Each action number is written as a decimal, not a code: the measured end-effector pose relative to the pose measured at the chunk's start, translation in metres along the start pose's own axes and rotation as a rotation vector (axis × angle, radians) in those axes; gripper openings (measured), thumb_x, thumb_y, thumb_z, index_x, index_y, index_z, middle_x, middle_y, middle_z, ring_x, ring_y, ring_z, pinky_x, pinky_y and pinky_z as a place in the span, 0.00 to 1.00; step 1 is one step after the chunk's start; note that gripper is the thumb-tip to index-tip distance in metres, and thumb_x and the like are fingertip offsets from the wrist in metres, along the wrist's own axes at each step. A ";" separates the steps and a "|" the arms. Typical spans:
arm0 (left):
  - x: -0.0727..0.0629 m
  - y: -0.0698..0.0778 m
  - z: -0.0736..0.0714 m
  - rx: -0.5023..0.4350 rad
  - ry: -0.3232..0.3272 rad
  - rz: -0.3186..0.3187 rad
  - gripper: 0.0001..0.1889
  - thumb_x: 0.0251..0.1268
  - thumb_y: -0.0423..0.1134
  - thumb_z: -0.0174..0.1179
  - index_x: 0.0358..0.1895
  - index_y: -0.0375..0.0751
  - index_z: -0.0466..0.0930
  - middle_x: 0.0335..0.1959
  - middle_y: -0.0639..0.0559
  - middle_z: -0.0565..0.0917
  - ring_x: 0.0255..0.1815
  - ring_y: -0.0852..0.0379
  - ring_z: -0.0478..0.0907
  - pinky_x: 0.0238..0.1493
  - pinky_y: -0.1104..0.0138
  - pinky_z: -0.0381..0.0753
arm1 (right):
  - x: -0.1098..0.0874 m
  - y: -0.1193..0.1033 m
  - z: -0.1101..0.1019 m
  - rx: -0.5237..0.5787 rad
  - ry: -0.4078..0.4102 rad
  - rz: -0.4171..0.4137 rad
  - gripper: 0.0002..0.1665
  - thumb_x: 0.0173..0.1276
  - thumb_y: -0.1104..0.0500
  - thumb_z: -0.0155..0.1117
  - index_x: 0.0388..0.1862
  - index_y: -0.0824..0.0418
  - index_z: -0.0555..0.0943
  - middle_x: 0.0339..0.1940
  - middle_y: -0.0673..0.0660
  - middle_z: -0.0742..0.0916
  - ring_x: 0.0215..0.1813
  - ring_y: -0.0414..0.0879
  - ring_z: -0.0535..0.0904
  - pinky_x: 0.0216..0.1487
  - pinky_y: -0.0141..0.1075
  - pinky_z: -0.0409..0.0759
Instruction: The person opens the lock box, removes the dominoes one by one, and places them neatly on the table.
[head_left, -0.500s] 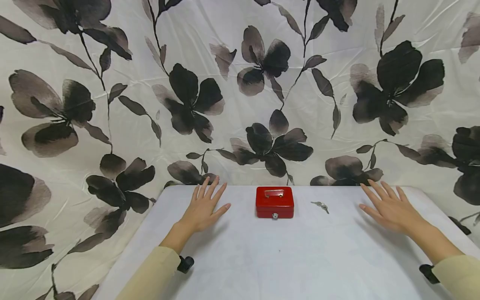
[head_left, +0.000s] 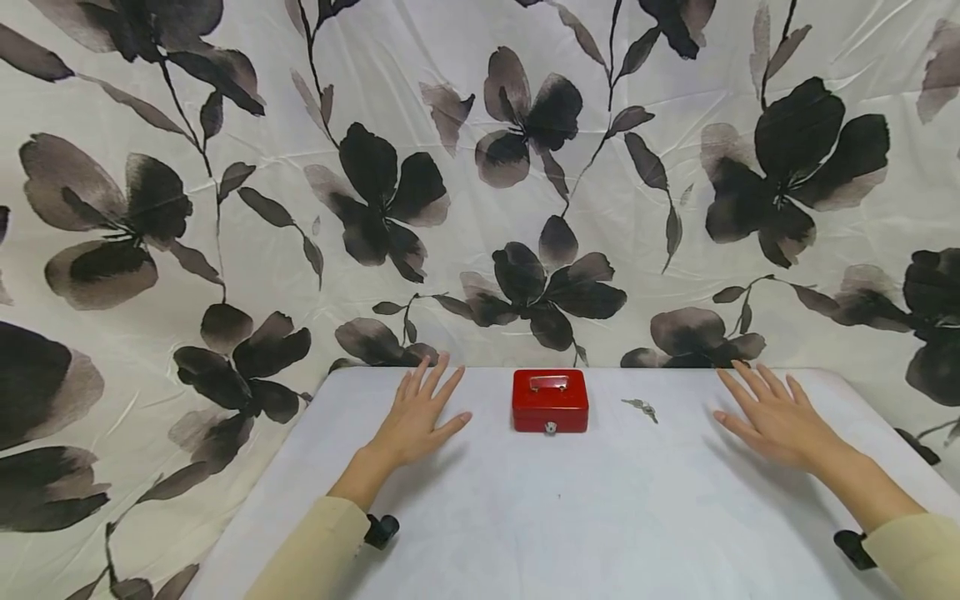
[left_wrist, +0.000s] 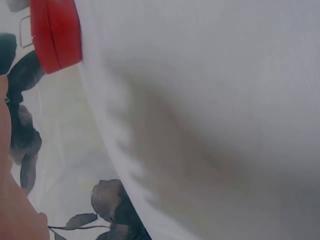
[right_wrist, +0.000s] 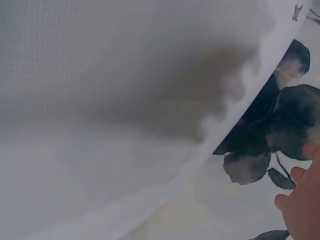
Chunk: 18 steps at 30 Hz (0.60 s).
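A red metal cash box (head_left: 550,402) with a handle on its lid and a round lock in front stands closed near the table's far edge. To its right lie small silver keys (head_left: 642,409). My left hand (head_left: 415,427) hovers to the left of the box, palm down with fingers spread, its shadow on the cloth beneath. My right hand (head_left: 780,423) is held the same way, right of the keys. Both hands hold nothing. In the left wrist view, part of the box (left_wrist: 57,35) shows at the upper left.
A white cloth covers the table (head_left: 555,517). Behind it hangs a pale curtain (head_left: 450,208) with dark flowers, close to the far edge. Each wrist carries a small black camera, such as the left one (head_left: 382,531).
My left hand has shifted slightly to the right, toward the cash box. The right hand has moved a little to the left. The box and keys stay where they were.
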<state>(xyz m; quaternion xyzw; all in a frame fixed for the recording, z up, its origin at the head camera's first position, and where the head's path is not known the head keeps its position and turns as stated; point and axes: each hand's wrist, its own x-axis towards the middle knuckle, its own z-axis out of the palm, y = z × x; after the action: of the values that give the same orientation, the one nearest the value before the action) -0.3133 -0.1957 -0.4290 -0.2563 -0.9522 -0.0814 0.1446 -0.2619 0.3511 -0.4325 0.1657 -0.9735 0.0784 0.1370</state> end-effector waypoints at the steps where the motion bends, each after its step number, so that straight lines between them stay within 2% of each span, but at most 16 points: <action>1: 0.000 0.001 0.001 -0.001 0.002 0.002 0.41 0.75 0.66 0.50 0.84 0.54 0.51 0.85 0.47 0.44 0.85 0.41 0.35 0.78 0.38 0.40 | 0.000 -0.001 0.000 0.018 -0.008 0.002 0.43 0.79 0.41 0.54 0.81 0.66 0.58 0.79 0.73 0.60 0.77 0.77 0.52 0.70 0.75 0.43; 7: -0.001 0.005 0.003 -0.095 0.003 0.000 0.42 0.73 0.62 0.55 0.83 0.51 0.51 0.85 0.47 0.45 0.83 0.37 0.42 0.77 0.37 0.47 | 0.004 -0.007 0.003 0.137 -0.038 0.026 0.44 0.79 0.42 0.55 0.80 0.68 0.58 0.79 0.76 0.58 0.77 0.79 0.49 0.69 0.76 0.42; 13: -0.002 0.011 0.003 -0.237 -0.018 -0.016 0.44 0.71 0.57 0.61 0.84 0.52 0.50 0.85 0.47 0.48 0.82 0.36 0.47 0.74 0.34 0.51 | 0.008 -0.015 0.005 0.204 -0.034 0.010 0.43 0.77 0.45 0.60 0.78 0.71 0.60 0.77 0.79 0.60 0.74 0.81 0.52 0.67 0.75 0.50; 18: 0.002 0.014 0.004 -0.324 -0.051 -0.039 0.48 0.68 0.53 0.66 0.84 0.53 0.47 0.84 0.49 0.48 0.82 0.39 0.49 0.74 0.37 0.55 | 0.011 -0.024 0.004 0.272 -0.032 0.008 0.44 0.75 0.47 0.63 0.78 0.72 0.60 0.76 0.79 0.60 0.73 0.81 0.55 0.63 0.76 0.55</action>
<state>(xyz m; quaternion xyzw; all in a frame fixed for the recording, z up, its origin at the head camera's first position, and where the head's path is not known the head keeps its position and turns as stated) -0.3089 -0.1822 -0.4312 -0.2599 -0.9348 -0.2301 0.0755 -0.2646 0.3249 -0.4310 0.1803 -0.9565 0.2077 0.0973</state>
